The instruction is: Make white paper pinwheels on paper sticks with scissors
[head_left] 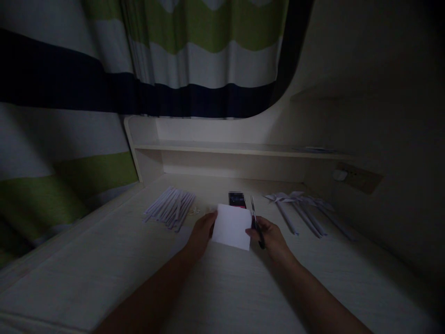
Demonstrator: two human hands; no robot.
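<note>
i hold a white sheet of paper [232, 227] a little below the centre of the frame, above the pale surface [225, 292]. my left hand [202, 230] grips its left edge. my right hand [273, 236] is closed around dark-handled scissors [257, 227], their blades pointing toward the top of the frame, just beside the sheet's right edge; my right thumb rests on that edge. whether the blades are parted, i cannot tell.

just behind the sheet, at the centre of the frame, lies a dark phone [237, 198], its lower end hidden by the paper. left of centre is a pile of thin white paper sticks [170, 208], with some small pale bits [193, 211] near its right side. right of centre lie more white sticks [308, 218] with broader, leaf-like pieces at their upper ends. a shelf [222, 148] crosses the middle of the frame, below a striped curtain [208, 60].
</note>
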